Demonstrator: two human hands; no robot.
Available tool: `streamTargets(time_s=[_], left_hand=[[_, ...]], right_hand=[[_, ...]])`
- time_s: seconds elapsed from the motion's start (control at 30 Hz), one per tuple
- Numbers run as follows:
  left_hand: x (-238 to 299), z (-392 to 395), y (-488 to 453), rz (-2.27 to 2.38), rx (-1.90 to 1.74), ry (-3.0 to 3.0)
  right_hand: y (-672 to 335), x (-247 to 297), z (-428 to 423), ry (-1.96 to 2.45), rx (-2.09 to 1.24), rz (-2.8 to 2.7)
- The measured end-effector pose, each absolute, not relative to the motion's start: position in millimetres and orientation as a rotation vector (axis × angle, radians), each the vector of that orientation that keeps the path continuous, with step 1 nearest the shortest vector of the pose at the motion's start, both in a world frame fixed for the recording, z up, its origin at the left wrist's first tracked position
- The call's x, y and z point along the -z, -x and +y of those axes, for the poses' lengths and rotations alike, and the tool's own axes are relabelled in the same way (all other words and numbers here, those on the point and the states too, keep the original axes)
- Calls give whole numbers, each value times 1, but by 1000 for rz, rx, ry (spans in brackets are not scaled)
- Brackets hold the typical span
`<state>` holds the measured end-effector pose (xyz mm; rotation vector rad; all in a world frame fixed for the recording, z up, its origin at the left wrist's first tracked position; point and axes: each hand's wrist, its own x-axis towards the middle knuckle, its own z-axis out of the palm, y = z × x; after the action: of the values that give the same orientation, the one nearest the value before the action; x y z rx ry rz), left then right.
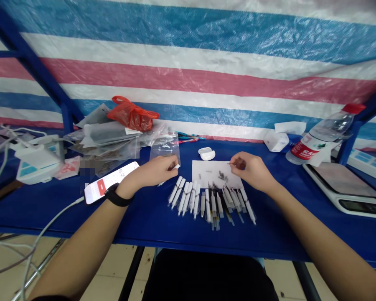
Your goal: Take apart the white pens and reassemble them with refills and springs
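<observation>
Because the head view looks down across the blue tabletop (pixel 50 217) from its near edge, both forearms reach in toward the middle. The left hand (pixel 156 170), with a black watch strap (pixel 119 196) at the wrist, is curled into a pinch at a clear zip bag (pixel 166 149). Its fingertips (pixel 172 164) are closed on something small that they mostly hide, just beside a white scrap (pixel 176 166). The right hand (pixel 246 165) grasps a thin dark sliver (pixel 230 164) between finger and thumb, above a white paper sheet (pixel 216 173). A small heap of dark parts (pixel 222 176) sits on the sheet, probably placed there so that they show against the pale ground. Nearer the front edge, white pen-like tubes (pixel 207 205) fan out in a row, seemingly set there within reach of both hands. Toward the far edge lie a white earbud case (pixel 207 153) and a pile of plastic bags (pixel 109 140). A smartphone (pixel 111 182) rests near the left hand on its charging cable (pixel 59 213), while a digital scale (pixel 344 188) occupies the right corner, beyond a water bottle (pixel 322 133).
</observation>
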<state>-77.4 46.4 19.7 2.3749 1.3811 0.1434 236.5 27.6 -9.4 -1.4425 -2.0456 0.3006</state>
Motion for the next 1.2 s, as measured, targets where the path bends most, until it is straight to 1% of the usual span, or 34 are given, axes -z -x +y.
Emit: streamTargets(time_s=[0.1, 0.3, 0.4, 0.57, 0.73, 0.87, 0.93, 1.1, 1.2], left_hand=[[-16, 46, 75, 1347, -252, -2351], [-11, 38, 60, 1212, -549, -2438], [-7, 28, 46, 1148, -666, -2332], [5, 12, 25, 983, -931, -2108], [9, 9, 18, 913, -1115, -1936], [7, 10, 17, 864, -1249, -1911], [8, 11, 17, 865, -1334, -1907], [10, 13, 18, 941, -1437, -1924], [9, 14, 19, 977, -1439, -1931]], right_hand=[[-236, 11, 26, 1375, -394, -1859], [-224, 18, 23, 1243, -636, -1665], [-211, 17, 18, 1125, -767, -1578], [-185, 9, 0, 966, -966, -1527], [-172, 5, -8, 926, -1036, -1515], [-176, -2, -6, 922, -1096, -1585], [-182, -9, -5, 1023, -1038, -1770], [-195, -16, -3, 1622, -518, -2285], [-192, -12, -1, 1778, -471, -2429]])
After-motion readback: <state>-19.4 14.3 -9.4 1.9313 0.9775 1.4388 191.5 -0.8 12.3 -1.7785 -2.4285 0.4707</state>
